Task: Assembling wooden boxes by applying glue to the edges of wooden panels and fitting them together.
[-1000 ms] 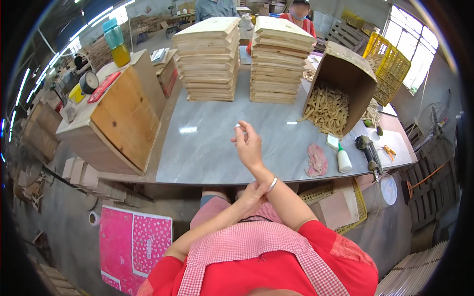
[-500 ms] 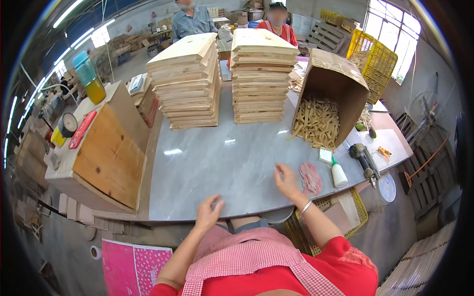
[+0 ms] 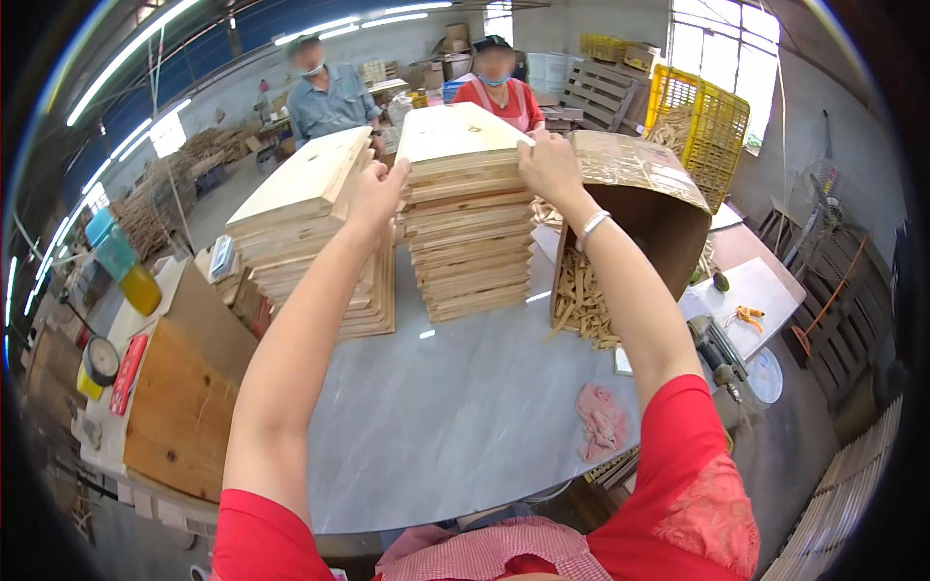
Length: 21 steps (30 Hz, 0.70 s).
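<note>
Both arms are stretched forward to the right-hand stack of pale wooden boards (image 3: 470,247). At the left edge of its top wooden board (image 3: 463,131), my left hand (image 3: 376,198) is closed, fingertips against the wood. Opposite, my right hand (image 3: 550,169) grips the board's right edge between thumb and bent fingers. The board still lies on the stack. A second stack of boards (image 3: 295,198) stands to the left, its near side partly behind my left forearm.
A cardboard box (image 3: 635,160) on its side spills wooden strips (image 3: 586,305) at the right. On the grey table (image 3: 436,416) lie a pink cloth (image 3: 603,421) and a nail gun (image 3: 717,353). A wooden cabinet (image 3: 189,416) borders the left. Two people stand beyond the stacks.
My hands have gone from above the table's near edge, holding nothing, forward to the right stack's top board. The view has shifted, with the stacks now closer.
</note>
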Tool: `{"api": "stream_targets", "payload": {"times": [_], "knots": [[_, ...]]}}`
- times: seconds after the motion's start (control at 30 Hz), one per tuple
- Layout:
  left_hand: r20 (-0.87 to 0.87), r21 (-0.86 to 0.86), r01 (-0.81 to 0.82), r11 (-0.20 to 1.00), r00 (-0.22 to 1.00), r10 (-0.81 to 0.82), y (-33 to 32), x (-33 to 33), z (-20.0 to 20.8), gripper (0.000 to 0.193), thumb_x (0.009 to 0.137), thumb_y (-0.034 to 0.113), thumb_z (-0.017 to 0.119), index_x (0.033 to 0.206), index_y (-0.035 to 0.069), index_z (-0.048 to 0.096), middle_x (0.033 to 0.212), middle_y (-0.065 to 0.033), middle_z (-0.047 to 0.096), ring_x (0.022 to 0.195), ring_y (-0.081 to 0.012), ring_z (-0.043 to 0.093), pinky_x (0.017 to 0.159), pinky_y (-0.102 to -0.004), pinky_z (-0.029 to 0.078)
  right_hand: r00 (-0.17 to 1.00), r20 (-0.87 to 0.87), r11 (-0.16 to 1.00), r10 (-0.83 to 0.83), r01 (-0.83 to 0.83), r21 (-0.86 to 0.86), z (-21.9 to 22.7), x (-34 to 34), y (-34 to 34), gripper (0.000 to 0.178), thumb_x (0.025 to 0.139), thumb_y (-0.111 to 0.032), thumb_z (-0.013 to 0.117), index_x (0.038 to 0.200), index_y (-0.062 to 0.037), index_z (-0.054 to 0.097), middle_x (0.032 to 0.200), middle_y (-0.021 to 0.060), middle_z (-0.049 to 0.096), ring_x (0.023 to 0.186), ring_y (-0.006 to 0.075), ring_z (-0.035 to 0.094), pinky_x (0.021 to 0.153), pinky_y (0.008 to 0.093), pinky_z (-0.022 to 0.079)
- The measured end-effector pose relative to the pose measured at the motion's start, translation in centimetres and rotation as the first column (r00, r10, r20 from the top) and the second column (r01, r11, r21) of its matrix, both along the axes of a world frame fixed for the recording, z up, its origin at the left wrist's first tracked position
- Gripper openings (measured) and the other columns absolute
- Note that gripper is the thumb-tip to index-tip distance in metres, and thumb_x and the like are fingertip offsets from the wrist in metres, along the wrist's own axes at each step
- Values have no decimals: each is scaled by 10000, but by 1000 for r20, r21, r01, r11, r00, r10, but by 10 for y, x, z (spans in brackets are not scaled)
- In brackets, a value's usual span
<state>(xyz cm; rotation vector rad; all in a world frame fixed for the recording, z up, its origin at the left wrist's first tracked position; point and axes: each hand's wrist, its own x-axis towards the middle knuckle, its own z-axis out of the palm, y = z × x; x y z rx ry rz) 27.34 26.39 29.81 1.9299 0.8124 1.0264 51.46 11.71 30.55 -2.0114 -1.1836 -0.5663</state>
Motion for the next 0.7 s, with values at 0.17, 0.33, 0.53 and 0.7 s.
{"api": "stream_targets", "payload": {"times": [0.17, 0.33, 0.53, 0.7], "knots": [[-50, -99, -258, 961, 966, 254, 59, 45, -1, 713, 837, 498, 660, 1100, -164, 637, 1168, -296, 652, 1066, -395, 648, 917, -430, 483, 976, -197, 992, -91, 71, -108, 11, 11, 21, 567, 947, -400, 456, 1093, 108, 662, 1176, 338, 620, 1111, 456, 617, 978, 509, 474], [147, -316, -110, 942, 976, 163, 36, 57, 11, 564, 801, 327, 738, 1092, -144, 629, 1080, -253, 658, 890, -349, 656, 792, -466, 515, 969, -224, 994, -105, 95, -54, 7, 41, 20, 533, 888, -439, 539, 1031, 44, 714, 1061, 303, 677, 1044, 430, 659, 912, 489, 521], [359, -512, -29, 858, 900, 245, -41, 2, 32, 305, 781, 238, 789, 1000, 89, 638, 798, 14, 495, 721, -111, 455, 658, -287, 390, 969, -243, 973, -34, 87, 212, 11, -18, -34, 450, 826, -459, 630, 888, -27, 738, 907, 201, 718, 894, 367, 693, 806, 459, 534], [502, -546, 112, 830, 837, 217, -105, -81, -8, 308, 889, 230, 685, 1090, 5, 627, 947, -50, 569, 974, -196, 561, 868, -392, 469, 872, -382, 837, 307, -55, 545, -29, -89, -99, 323, 820, -273, 694, 882, 37, 631, 782, 175, 659, 748, 306, 651, 746, 382, 509]]}}
